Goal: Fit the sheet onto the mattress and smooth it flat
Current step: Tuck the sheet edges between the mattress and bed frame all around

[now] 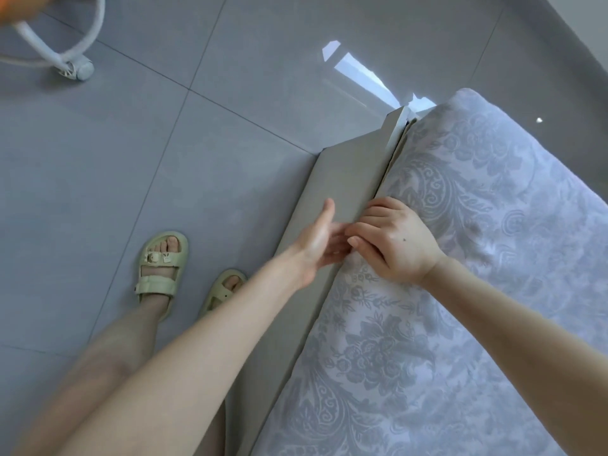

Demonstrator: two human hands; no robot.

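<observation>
A pale lilac sheet [460,251] with a grey floral pattern covers the mattress on the right. Its edge runs down into the gap beside the beige bed frame [345,172]. My right hand [394,241] lies on the sheet at that edge, fingers curled down into the gap, with the sheet's edge under the fingertips. My left hand [319,240] is at the frame side, thumb up, its fingers reaching under the right hand toward the sheet's edge; the fingertips are hidden.
Grey floor tiles [197,126] lie to the left of the bed. My feet in pale green sandals [161,268] stand close to the frame. A white wheeled base [75,67] of some furniture stands at the top left.
</observation>
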